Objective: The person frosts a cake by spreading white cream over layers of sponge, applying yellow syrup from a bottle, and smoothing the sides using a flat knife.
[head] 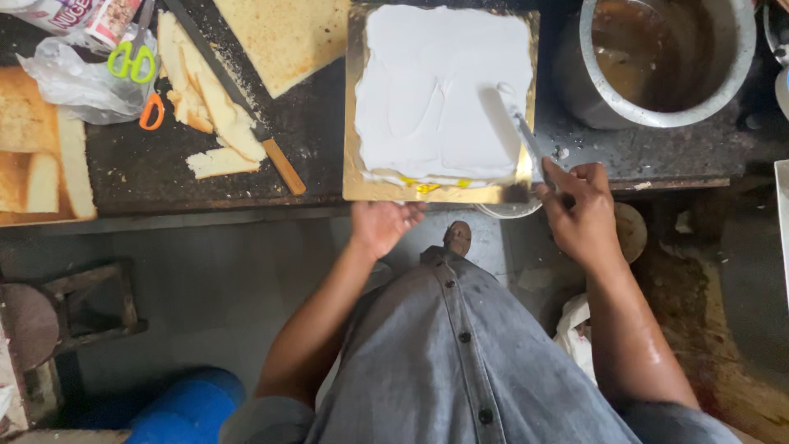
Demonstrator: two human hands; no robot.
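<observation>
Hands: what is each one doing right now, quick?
Left hand: grips the gold board edge.
Right hand: shut on the spatula.

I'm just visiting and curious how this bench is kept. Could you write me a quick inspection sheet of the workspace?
Surface: dark worktop, crumbed and stained.
Job's things: square cake coated in white cream, on a gold board; spatula lying on the cream.
Clutter: sponge sheet, cut sponge strips, long knife, scissors, plastic bag, metal pot.
Grips: left hand at the board's front edge; right hand closed round the spatula handle.
Cables: nothing seen.
Surroundings: wooden stool, blue drum, grey floor.
</observation>
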